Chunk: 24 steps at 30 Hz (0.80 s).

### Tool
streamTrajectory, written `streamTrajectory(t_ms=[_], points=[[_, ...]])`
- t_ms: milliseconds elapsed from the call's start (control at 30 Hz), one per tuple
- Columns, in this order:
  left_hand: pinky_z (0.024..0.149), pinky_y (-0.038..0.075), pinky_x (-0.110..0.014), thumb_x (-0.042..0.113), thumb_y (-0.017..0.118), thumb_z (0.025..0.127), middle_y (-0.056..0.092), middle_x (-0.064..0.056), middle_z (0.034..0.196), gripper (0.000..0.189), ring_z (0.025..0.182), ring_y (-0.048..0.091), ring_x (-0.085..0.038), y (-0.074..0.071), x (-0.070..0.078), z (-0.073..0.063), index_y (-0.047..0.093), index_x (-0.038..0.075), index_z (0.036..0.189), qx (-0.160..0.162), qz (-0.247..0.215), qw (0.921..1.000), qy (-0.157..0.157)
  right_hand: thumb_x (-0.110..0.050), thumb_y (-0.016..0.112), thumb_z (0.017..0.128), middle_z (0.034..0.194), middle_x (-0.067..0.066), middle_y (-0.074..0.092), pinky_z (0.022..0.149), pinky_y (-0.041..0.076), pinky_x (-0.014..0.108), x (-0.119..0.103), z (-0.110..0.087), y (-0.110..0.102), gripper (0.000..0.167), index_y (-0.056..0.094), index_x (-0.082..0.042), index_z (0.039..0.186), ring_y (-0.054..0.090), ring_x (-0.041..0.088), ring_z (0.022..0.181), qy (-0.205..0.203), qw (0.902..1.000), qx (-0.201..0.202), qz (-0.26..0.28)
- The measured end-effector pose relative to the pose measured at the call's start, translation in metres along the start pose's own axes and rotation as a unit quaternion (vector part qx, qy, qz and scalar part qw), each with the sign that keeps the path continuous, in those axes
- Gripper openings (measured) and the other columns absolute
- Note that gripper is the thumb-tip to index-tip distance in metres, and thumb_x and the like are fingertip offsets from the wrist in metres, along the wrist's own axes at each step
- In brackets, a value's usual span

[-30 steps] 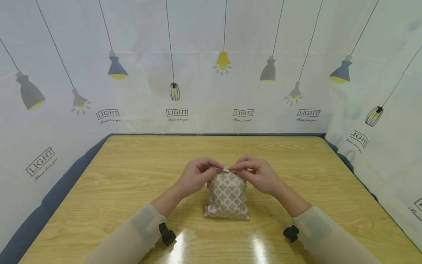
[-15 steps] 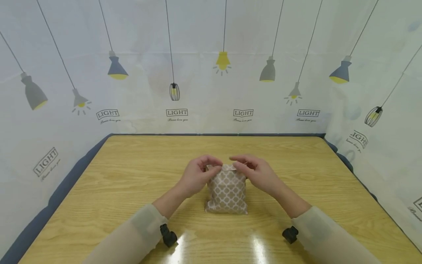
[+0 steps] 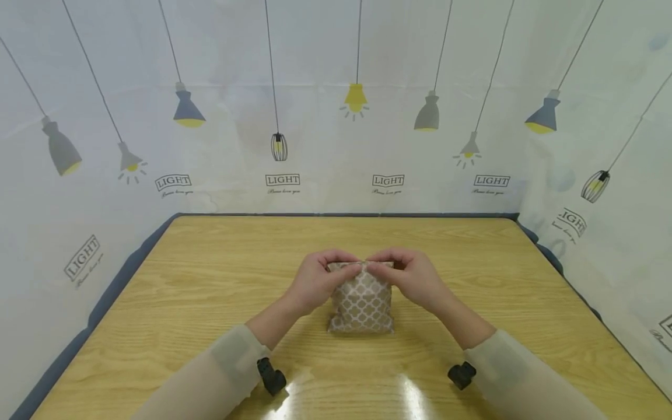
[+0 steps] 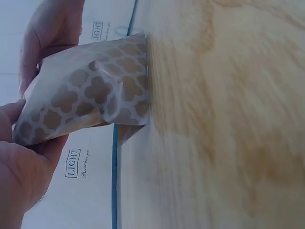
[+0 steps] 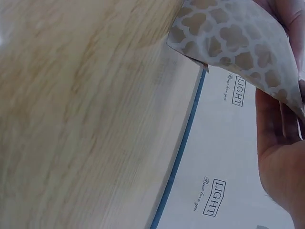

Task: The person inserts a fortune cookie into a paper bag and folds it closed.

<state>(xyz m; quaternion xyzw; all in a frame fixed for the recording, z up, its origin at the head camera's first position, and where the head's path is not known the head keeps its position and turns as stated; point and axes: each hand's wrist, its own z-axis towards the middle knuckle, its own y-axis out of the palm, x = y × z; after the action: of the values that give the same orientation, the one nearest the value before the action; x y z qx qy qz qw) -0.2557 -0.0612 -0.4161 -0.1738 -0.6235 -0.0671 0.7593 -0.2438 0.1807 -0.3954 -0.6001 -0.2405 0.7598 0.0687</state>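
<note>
A small brown paper bag (image 3: pixel 362 306) with a white quatrefoil lattice stands upright near the middle of the table. My left hand (image 3: pixel 320 280) pinches its top edge from the left, thumb on the near face and fingers behind. From the right, my right hand (image 3: pixel 415 280) pinches the same edge, and the two thumb tips nearly meet at the centre. In the left wrist view the bag (image 4: pixel 95 90) bulges, with creases near its base. The right wrist view shows the bag's side (image 5: pixel 233 38) and a flap at its lower corner. Its contents are hidden.
The wooden table (image 3: pixel 210 262) reaches back to a dark blue edge. Behind it and at both sides hangs a white cloth (image 3: pixel 325 134) printed with lamps and "LIGHT" labels. Black wrist cameras sit on the left sleeve (image 3: pixel 210 367) and right sleeve (image 3: pixel 530 373).
The right fingers lifted from the bag's top, then came back down to pinch it. The light strip at the top is now under the fingers, and the bag's base has shifted slightly away.
</note>
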Motion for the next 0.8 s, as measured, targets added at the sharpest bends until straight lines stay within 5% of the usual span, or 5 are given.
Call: streamTrajectory(t_ms=[233, 400, 533, 800], points=[[0.058, 0.048, -0.025, 0.023, 0.079, 0.102, 0.074, 0.005, 0.088, 0.019, 0.066, 0.053, -0.010, -0.0011, -0.0007, -0.0015, 0.083, 0.007, 0.112, 0.032, -0.055, 0.9980, -0.007, -0.031, 0.078, 0.104, 0.104, 0.005, 0.078, 0.063, 0.050, 0.026, -0.0008, -0.0008, -0.0023, 0.023, 0.083, -0.016, 0.120, 0.056, 0.017, 0.077, 0.008, 0.9999, 0.014, 0.002], [0.056, 0.046, -0.023, 0.018, 0.078, 0.103, 0.079, 0.005, 0.092, 0.017, 0.065, 0.055, -0.009, 0.0006, 0.0003, -0.0033, 0.084, 0.004, 0.110, 0.040, -0.053, 0.9978, 0.009, -0.040, 0.078, 0.102, 0.101, 0.005, 0.075, 0.071, 0.055, 0.032, -0.0033, 0.0018, -0.0034, 0.034, 0.080, -0.018, 0.128, 0.058, 0.019, 0.082, 0.061, 0.9978, -0.017, 0.019], [0.059, 0.047, -0.022, 0.019, 0.079, 0.103, 0.080, 0.004, 0.095, 0.017, 0.070, 0.058, -0.009, 0.0016, 0.0014, -0.0036, 0.084, 0.005, 0.110, 0.040, -0.045, 0.9981, 0.015, -0.033, 0.080, 0.102, 0.110, 0.003, 0.078, 0.079, 0.059, 0.033, -0.0056, 0.0030, -0.0030, 0.033, 0.082, -0.009, 0.124, 0.066, 0.018, 0.093, 0.086, 0.9946, -0.018, 0.056], [0.059, 0.048, -0.023, 0.019, 0.080, 0.101, 0.077, 0.004, 0.090, 0.016, 0.070, 0.056, -0.010, -0.0016, -0.0010, -0.0032, 0.083, 0.006, 0.109, 0.044, -0.066, 0.9968, -0.001, -0.029, 0.077, 0.104, 0.121, 0.008, 0.081, 0.090, 0.065, 0.036, -0.0038, -0.0010, -0.0053, 0.032, 0.081, -0.008, 0.128, 0.075, 0.018, 0.102, 0.074, 0.9944, -0.005, 0.075]])
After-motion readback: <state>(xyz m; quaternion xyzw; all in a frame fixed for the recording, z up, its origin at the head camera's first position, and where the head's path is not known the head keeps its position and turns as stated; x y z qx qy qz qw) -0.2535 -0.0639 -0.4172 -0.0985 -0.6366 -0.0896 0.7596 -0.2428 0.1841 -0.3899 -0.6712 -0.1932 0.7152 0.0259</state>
